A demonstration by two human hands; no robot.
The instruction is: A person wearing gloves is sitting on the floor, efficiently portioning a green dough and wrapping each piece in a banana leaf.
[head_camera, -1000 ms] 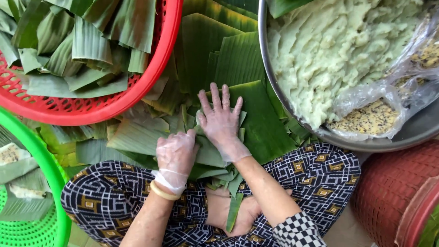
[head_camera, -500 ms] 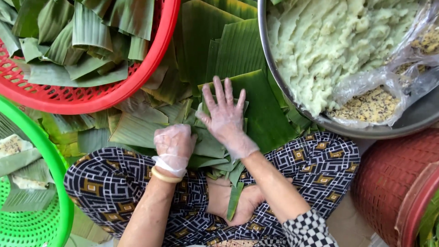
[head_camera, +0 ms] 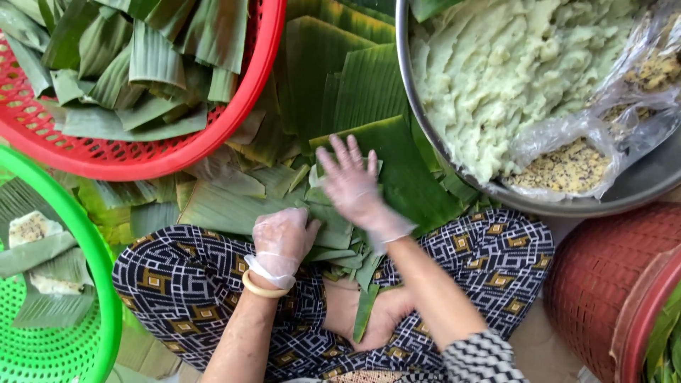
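Observation:
Both my hands wear thin clear plastic gloves. My left hand (head_camera: 280, 245) is curled with its fingertips pressing down on a strip of banana leaf (head_camera: 234, 209) at the edge of my lap. My right hand (head_camera: 352, 183) lies flat with fingers spread on a larger banana leaf piece (head_camera: 408, 170) just beyond it. More cut leaf strips are stacked under and around both hands, some hanging down between my knees.
A red plastic basket (head_camera: 177, 152) of folded leaf strips sits at the upper left. A green basket (head_camera: 99, 284) with wrapped pieces is at the lower left. A metal basin (head_camera: 454, 167) of pale green dough and a plastic bag of filling (head_camera: 567, 167) stands upper right. A reddish-brown basket (head_camera: 603, 291) is lower right.
My right hand has slid a little to the right over the leaf, fingers still spread. My left hand stays pressed on the leaf strip.

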